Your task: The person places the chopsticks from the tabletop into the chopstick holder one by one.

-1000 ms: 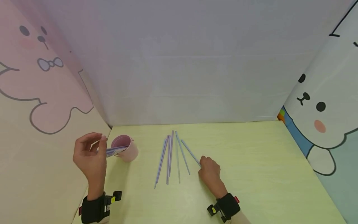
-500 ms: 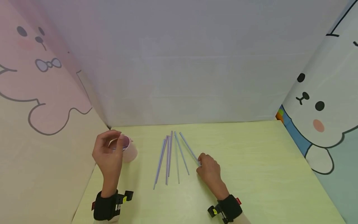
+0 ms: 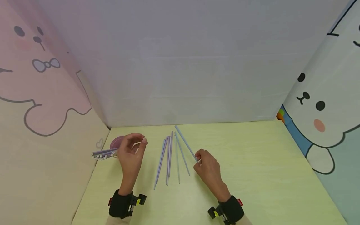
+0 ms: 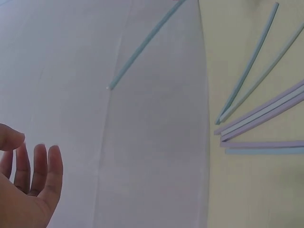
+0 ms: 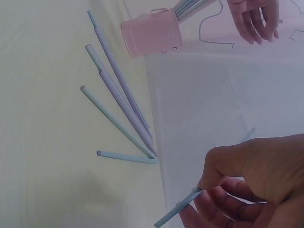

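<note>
My right hand [image 3: 208, 170] pinches a light blue straw [image 3: 185, 142] between thumb and fingers near its lower end. In the right wrist view this straw [image 5: 176, 209] runs across beneath the thumb, raised off the table. My left hand [image 3: 130, 156] hovers in front of a small pink bucket [image 3: 114, 143], fingers loosely bent and holding nothing. A bundle of pastel straws [image 3: 104, 153] sticks out of that bucket toward the left. Several lilac, blue and pale green straws [image 3: 167, 161] lie fanned out on the table between the hands.
The pale yellow-green table [image 3: 253, 162] meets a whitish back wall [image 3: 191, 78]. Cartoon-printed panels stand at the left [image 3: 50, 103] and right [image 3: 323, 109]. In the right wrist view, the bucket [image 5: 152, 34] shows small wire handles.
My left hand has moved right from the straws in the bucket, past its front. My right hand has raised the blue straw slightly, its far end swinging up and left.
</note>
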The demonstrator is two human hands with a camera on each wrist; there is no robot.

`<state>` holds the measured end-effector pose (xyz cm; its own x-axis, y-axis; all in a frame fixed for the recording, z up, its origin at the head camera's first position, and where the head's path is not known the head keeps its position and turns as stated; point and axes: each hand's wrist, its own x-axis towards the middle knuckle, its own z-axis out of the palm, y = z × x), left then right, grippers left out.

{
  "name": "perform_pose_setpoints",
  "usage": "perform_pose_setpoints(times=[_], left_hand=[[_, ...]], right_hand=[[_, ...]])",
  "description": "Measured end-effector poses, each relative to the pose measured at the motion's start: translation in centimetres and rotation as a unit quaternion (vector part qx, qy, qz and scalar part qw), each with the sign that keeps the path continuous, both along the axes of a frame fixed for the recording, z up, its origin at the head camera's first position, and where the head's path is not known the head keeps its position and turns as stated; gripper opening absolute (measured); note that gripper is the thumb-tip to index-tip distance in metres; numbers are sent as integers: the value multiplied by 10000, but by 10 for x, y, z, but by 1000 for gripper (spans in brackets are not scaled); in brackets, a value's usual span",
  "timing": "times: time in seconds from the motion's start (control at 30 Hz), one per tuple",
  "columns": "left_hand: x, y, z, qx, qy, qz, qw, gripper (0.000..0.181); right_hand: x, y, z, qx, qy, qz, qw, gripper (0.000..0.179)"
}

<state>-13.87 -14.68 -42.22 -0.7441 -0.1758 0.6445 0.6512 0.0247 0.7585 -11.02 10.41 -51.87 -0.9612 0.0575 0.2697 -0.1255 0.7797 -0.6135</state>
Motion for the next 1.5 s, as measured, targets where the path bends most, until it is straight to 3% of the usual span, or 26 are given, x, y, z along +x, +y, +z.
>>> perform_pose_setpoints(times=[0.37,0.57,0.8,1.17,1.5], left_hand=[[3,15,-14,-145,-317,-308,9989,28],[2,30,-7,-330,-274,-540,9976,29],[2,39,5,-337,-202,-685,9969,31],[-6,39,0,152,119,-1153,9931,35],[-3,35,5,324,185,-1212,9919,35]], right_hand=[[4,-10,15,-208,643,337,9971,27],[7,-15,27,-514,964,648,9919,27],[12,-23,37,-984,931,1089,9848,28],[12,-26,36,-898,1199,1550,9765,26],[8,-26,29,-643,1210,1415,9804,27]])
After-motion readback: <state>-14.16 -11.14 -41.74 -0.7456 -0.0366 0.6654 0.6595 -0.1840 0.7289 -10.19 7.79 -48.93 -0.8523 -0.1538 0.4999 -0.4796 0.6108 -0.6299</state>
